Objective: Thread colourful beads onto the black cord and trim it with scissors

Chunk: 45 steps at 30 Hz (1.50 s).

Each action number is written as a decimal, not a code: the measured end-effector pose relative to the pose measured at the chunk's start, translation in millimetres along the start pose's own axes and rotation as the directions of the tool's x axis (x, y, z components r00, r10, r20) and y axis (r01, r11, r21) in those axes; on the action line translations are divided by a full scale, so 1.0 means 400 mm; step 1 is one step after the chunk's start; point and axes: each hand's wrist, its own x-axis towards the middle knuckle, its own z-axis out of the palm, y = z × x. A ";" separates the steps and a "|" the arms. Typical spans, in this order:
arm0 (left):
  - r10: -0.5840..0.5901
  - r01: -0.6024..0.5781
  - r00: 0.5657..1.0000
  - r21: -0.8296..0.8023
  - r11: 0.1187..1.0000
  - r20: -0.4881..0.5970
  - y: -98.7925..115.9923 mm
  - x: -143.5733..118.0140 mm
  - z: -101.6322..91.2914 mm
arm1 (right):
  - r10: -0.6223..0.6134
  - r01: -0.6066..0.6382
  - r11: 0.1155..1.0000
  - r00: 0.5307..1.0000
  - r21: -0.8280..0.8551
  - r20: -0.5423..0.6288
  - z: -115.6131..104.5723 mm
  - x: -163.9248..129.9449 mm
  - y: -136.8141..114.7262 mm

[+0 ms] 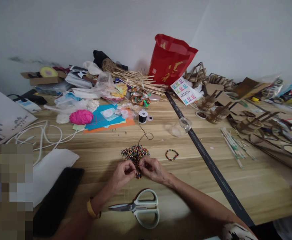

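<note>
A heap of small multicoloured beads [132, 152] lies on the table, partly behind my fingers. My left hand [122, 174] pinches thumb and fingertips together at its near edge; what sits in that pinch is too small to make out. Facing it, my right hand [152, 169] is also closed in a pinch, fingertips almost meeting the left ones. Black cord [145, 135] runs from a spool [143, 116] over the beads towards the right fingertips. Right of the heap lies a beaded bracelet [172, 155]. Scissors [140, 208] with pale handles rest near my forearms.
A dark phone-like slab [58, 201] and white paper [53, 171] lie at left. Pink yarn [81, 117] and blue sheets [103, 116] sit farther back. A clear cup [179, 128] lies by a dark strip [211, 166]. Small woven baskets [218, 113] and a red bag [172, 60] stand beyond.
</note>
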 end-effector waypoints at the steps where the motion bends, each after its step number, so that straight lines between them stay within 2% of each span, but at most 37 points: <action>1: -0.009 0.009 1.000 -0.007 1.000 -0.010 0.001 0.000 0.001 | 0.003 -0.003 1.000 1.000 0.009 -0.001 0.001 0.000 -0.001; 6: -0.058 0.057 0.998 -0.052 0.997 -0.021 0.014 -0.006 0.004 | 0.033 -0.032 0.995 0.999 0.096 -0.012 0.008 0.004 -0.003; 12: 0.002 0.006 0.995 0.084 0.996 -0.099 0.015 -0.013 0.017 | 0.081 -0.072 0.971 0.996 0.230 -0.032 0.015 0.005 0.000; 17: 0.016 -0.003 0.997 0.172 0.985 -0.074 0.011 -0.013 0.021 | 0.100 -0.079 0.961 0.993 0.263 -0.067 0.018 0.004 -0.003; 27: -0.037 0.028 0.999 0.285 0.958 0.026 0.007 -0.008 0.017 | 0.162 -0.136 0.912 0.986 0.388 -0.037 0.018 0.009 0.000; 30: 0.006 -0.024 0.998 0.320 0.947 0.057 0.010 -0.008 0.016 | 0.191 -0.158 0.871 0.981 0.466 -0.024 0.019 0.012 0.008; 35: 0.192 -0.208 0.978 0.357 0.911 0.080 0.015 -0.005 0.010 | 0.221 -0.174 0.830 0.975 0.530 -0.026 0.016 0.018 0.010; 42: 0.169 -0.210 0.966 0.210 0.955 0.197 -0.010 0.007 -0.011 | 0.155 -0.107 0.856 0.987 0.505 -0.053 0.005 0.018 0.001; 45: 0.195 -0.232 0.962 0.200 0.952 0.190 -0.009 0.008 -0.009 | 0.145 -0.091 0.870 0.987 0.484 -0.074 0.005 0.019 0.008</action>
